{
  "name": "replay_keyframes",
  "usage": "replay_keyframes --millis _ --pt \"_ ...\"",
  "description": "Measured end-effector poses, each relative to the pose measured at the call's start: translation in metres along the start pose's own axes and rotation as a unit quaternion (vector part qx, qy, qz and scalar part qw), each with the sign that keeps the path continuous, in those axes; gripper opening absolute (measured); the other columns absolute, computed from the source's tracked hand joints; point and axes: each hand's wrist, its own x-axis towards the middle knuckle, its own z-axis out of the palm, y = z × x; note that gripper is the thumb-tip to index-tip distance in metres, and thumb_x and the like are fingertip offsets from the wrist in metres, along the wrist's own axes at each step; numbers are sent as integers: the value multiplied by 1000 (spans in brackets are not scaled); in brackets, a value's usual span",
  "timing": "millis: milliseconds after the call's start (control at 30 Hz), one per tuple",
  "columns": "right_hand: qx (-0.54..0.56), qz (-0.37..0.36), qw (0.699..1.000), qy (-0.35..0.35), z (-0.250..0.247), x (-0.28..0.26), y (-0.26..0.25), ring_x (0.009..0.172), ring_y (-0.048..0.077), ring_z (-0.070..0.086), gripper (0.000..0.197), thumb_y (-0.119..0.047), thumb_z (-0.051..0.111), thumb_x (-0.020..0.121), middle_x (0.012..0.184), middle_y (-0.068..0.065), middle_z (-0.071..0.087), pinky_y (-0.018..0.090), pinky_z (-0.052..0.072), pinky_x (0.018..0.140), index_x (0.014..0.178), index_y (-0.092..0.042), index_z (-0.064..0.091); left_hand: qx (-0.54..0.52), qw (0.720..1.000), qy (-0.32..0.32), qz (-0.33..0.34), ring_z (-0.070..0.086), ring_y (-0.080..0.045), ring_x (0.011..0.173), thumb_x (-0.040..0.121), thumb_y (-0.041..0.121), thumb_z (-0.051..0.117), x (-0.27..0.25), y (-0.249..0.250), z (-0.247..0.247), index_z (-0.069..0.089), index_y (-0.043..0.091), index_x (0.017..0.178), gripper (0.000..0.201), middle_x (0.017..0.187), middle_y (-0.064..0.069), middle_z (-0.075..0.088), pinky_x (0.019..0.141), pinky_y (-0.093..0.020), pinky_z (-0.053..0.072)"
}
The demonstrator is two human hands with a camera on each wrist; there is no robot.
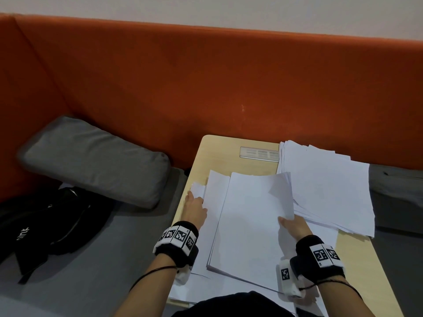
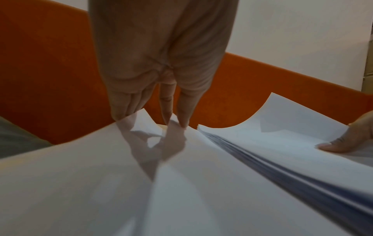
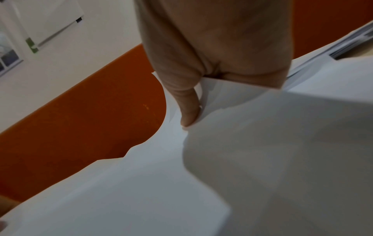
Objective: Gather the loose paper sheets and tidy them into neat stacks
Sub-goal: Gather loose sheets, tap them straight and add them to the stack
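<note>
A bundle of white sheets lies lengthwise on the small wooden table. My right hand pinches its right edge, thumb on top and the other fingers hidden beneath; that edge is raised in the left wrist view. My left hand stretches forward at the bundle's left side, fingers straight, and its fingertips touch loose sheets there. A sheet's edge hides some of those fingers. An untidy, fanned pile of sheets covers the table's far right.
More loose sheets stick out under the bundle at the table's near edge. A socket plate is set in the tabletop. An orange sofa back rises behind. A grey cushion and a black bag lie left.
</note>
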Motion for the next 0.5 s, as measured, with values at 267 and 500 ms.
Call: replay_keyframes --millis 267,500 --pt "12 -3 1000 -2 4 -1 -3 109 38 56 36 -15 55 92 117 26 60 33 39 83 121 6 53 -37 999 33 4 42 -29 126 92 5 50 1 -8 0 54 0 117 26 147 -15 24 102 -36 41" --pt "11 -8 1000 -2 6 -2 -4 108 38 57 34 -15 55 92 116 26 60 33 39 83 118 7 54 -5 999 23 33 31 -25 138 95 9 48 -3 -8 -3 50 1 123 29 157 -11 10 109 -31 34"
